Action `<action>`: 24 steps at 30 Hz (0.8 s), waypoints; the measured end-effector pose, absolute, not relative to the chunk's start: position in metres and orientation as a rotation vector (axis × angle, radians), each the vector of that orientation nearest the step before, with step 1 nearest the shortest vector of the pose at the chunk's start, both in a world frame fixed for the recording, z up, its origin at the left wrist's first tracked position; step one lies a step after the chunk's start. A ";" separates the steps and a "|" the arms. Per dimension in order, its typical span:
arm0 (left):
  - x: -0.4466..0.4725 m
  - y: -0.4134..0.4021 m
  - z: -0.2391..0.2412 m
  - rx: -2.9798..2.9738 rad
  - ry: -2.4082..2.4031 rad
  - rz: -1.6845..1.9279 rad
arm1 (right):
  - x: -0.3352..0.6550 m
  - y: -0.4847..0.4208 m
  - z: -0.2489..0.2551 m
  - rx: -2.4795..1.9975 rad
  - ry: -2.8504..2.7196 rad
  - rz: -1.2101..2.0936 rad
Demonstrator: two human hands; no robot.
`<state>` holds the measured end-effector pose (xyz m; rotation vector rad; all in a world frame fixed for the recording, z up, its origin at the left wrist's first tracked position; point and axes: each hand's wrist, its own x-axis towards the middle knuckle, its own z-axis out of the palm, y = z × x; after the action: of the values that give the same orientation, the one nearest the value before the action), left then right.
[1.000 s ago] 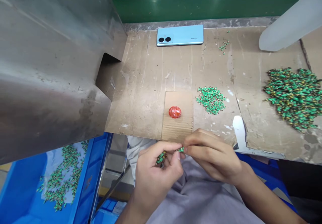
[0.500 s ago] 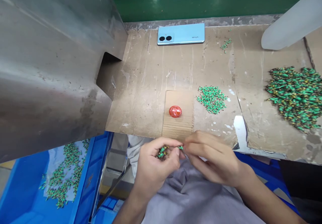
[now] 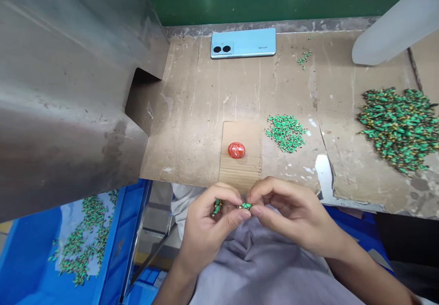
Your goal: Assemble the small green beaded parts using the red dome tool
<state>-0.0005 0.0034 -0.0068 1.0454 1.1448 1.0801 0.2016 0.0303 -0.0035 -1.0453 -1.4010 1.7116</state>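
Observation:
My left hand [image 3: 209, 229] is curled shut over several small green parts [image 3: 217, 206] in its palm. Its thumb and forefinger meet the fingertips of my right hand [image 3: 291, 218], and both pinch one small green part [image 3: 245, 206] between them. The two hands hover over my lap, just below the front edge of the cardboard-covered table [image 3: 192, 126]. A small heap of green parts [image 3: 286, 132] lies on the cardboard above my right hand. A larger heap [image 3: 399, 126] lies at the far right.
A red round cap [image 3: 236, 150] sits on a cardboard patch just above my hands. A light blue phone [image 3: 243, 43] lies at the table's back. A big metal chute [image 3: 68, 90] fills the left. Below it a blue bin [image 3: 34, 254] holds more green parts. A white object [image 3: 394, 30] juts in top right.
My hands have shifted slightly; the right fingers now curl more over the single green part pinched between both hands. Nothing on the table has moved.

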 end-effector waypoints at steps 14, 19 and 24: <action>0.001 0.003 -0.018 1.187 0.978 1.249 | 0.204 0.027 -0.005 -0.829 -1.672 1.515; 0.000 0.001 -0.024 1.194 0.968 1.242 | 0.204 0.027 -0.005 -0.819 -1.724 1.462; 0.005 -0.003 -0.025 0.984 1.027 1.160 | 0.202 0.025 -0.008 -0.887 -1.638 1.498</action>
<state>0.0048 -0.0032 -0.0246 0.9837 1.0267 1.1597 0.2017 0.0249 -0.0077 -0.8870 -1.6382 1.4980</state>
